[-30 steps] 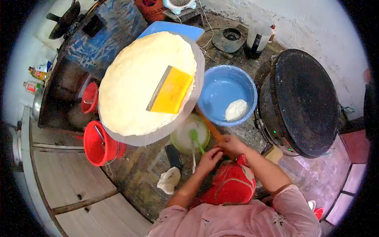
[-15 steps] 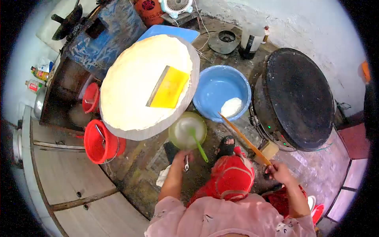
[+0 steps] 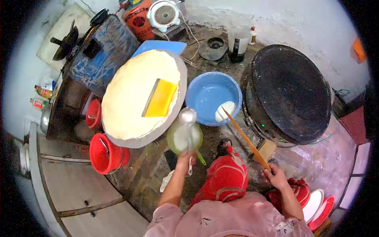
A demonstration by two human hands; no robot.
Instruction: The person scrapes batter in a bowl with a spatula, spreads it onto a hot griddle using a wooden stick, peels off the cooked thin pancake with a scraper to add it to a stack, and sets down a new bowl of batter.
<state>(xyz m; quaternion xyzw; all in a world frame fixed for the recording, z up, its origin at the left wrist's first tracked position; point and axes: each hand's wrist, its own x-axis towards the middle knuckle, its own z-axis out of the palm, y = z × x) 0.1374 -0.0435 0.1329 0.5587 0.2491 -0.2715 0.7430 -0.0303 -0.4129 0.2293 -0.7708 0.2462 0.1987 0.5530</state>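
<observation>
My left hand is closed round the handle of a metal ladle, whose bowl is above a green bowl of cloudy liquid. In my right hand is the lower end of a long wooden stick; its tip points at white dough in the blue basin. A green-handled utensil leans in the green bowl. On the round board lies a pale flat sheet with a yellow scraper on top.
A round black griddle stands at the right, a wooden block at its foot. Red buckets are on the left. Behind are a fan, a burner and a blue board. Drawers fill the lower left.
My hands have moved apart, the right one going right with the stick. The left has gone left, taken the ladle and raised it. The view has shifted too.
</observation>
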